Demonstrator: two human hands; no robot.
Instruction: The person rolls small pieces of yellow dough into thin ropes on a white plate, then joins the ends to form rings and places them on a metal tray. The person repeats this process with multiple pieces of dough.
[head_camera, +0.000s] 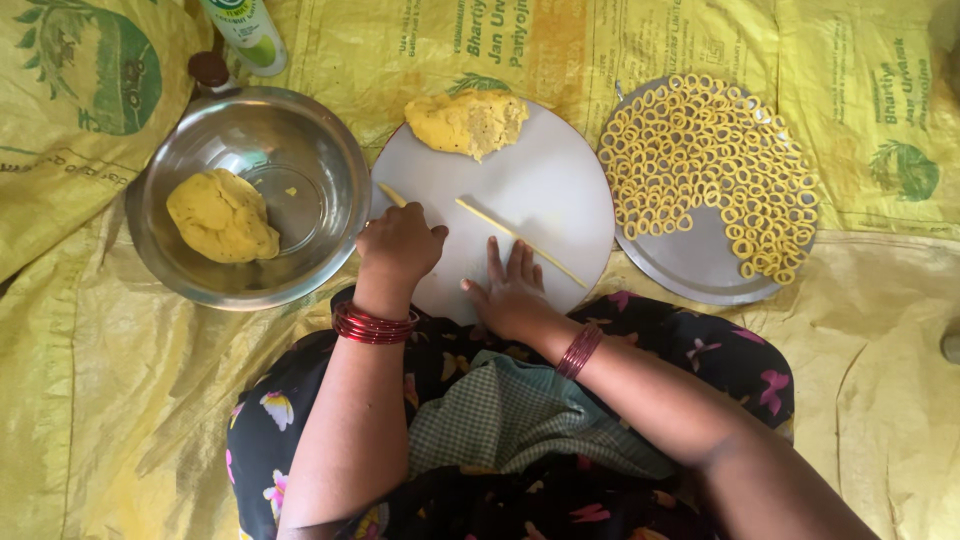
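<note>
Head view, looking straight down at a person seated on a yellow printed sheet (120, 400) w/ a round white board (545, 185) in front of the lap.

Left hand (398, 243) sits at the board's left edge, curled into a loose fist, knuckles up. A short piece of dough strip (391, 194) pokes out on its far side; the fingers seem to be closed on its near end, but the grip itself is hidden under the hand, so can't tell for sure. Red bangles on that wrist.

Right hand (510, 290) lies flat on the near part of the board, fingers spread & pointing away, palm down, holding nothing. Just beyond the fingertips runs a long thin dough rope (522, 242), diagonal from centre of the board toward the near right; fingertips are close to it, contact unclear. Bangles on this wrist too.

At the far edge of the board sits a rough dough lump (467, 122). Left of the board, touching its rim or nearly so, is a steel bowl (300, 130) w/ a second dough ball (222, 215) inside. Right of the board a steel plate (700, 265) is covered mostly w/ small dough rings (700, 150), packed close together. A bottle (245, 35) w/ a green and white label lies far left beyond the bowl, next to a small brown knob (209, 69).
</note>
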